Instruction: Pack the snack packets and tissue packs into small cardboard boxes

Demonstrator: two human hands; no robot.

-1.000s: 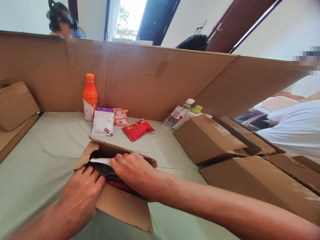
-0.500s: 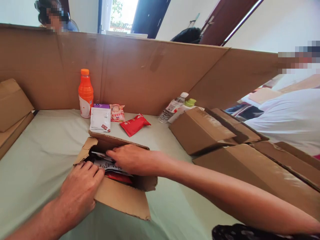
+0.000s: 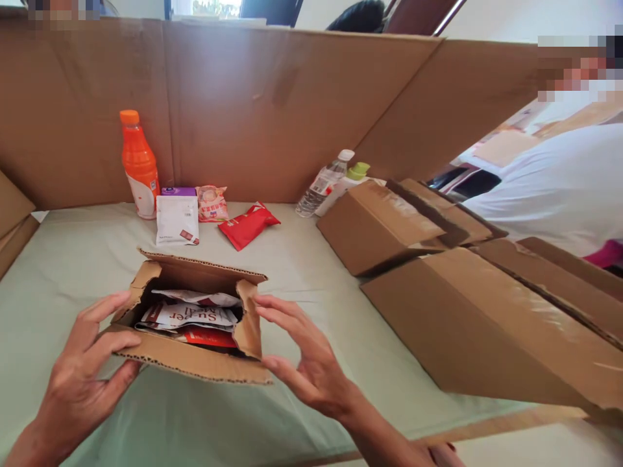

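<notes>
A small open cardboard box (image 3: 204,363) stands on the cloth before me, its flaps spread. Inside lie a white packet (image 3: 195,316) with upside-down "Super" lettering, another pale packet (image 3: 204,297) behind it and a red packet (image 3: 211,336) in front. At the box's left front corner, my left hand (image 3: 82,363) grips the front flap, thumb underneath and fingers on top. My right hand (image 3: 311,363) holds the right side, fingertips on the side flap and thumb by the front flap's corner.
Beyond the box are an orange bottle (image 3: 139,170), a white pouch (image 3: 177,219), a purple box (image 3: 179,191), a pink packet (image 3: 212,204) and a red bag (image 3: 250,225). A water bottle (image 3: 324,185) leans near brown cartons (image 3: 438,311). A cardboard wall (image 3: 272,117) borders the back.
My right hand has come out of the box and moved to its right side. The right flap now stands up. My left hand has shifted left along the front flap. The view has tilted down.
</notes>
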